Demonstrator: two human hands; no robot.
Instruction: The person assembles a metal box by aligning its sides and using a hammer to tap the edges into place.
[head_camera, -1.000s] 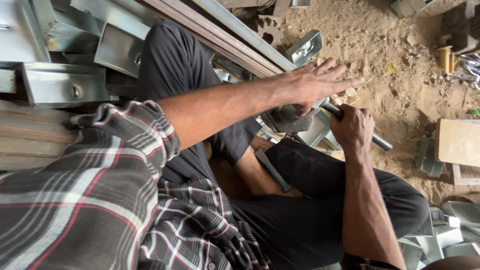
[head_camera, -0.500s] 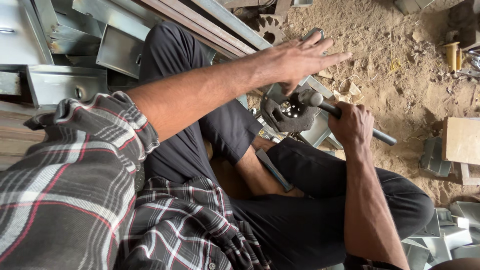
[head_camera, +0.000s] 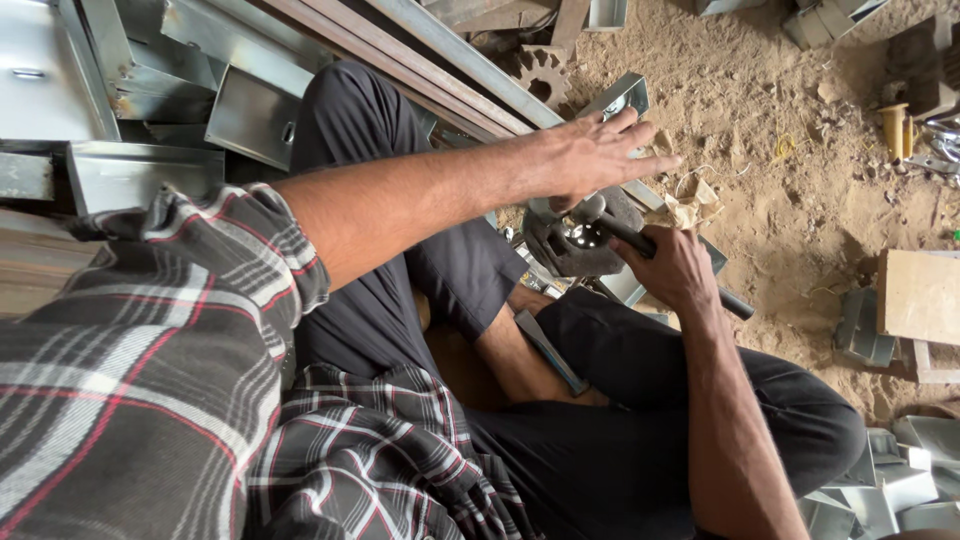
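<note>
One dark round metal block (head_camera: 575, 240), shiny centre; right hand (head_camera: 672, 268) beside it clenched round black handle (head_camera: 735, 303); left hand (head_camera: 590, 152) above block, fingers spread, empty.

A dark metal hammer (head_camera: 600, 235) lies tilted over sandy ground, its black handle gripped at mid-length.

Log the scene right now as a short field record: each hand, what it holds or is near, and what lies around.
left hand: open, fingers spread, hovering above the dark metal tool head
right hand: closed around the black handle
posture: seated, legs in black trousers folded
ground: sandy dirt
nearby: grey sheet-metal channels, long steel rails, a rusty gear, a small wooden block
</note>
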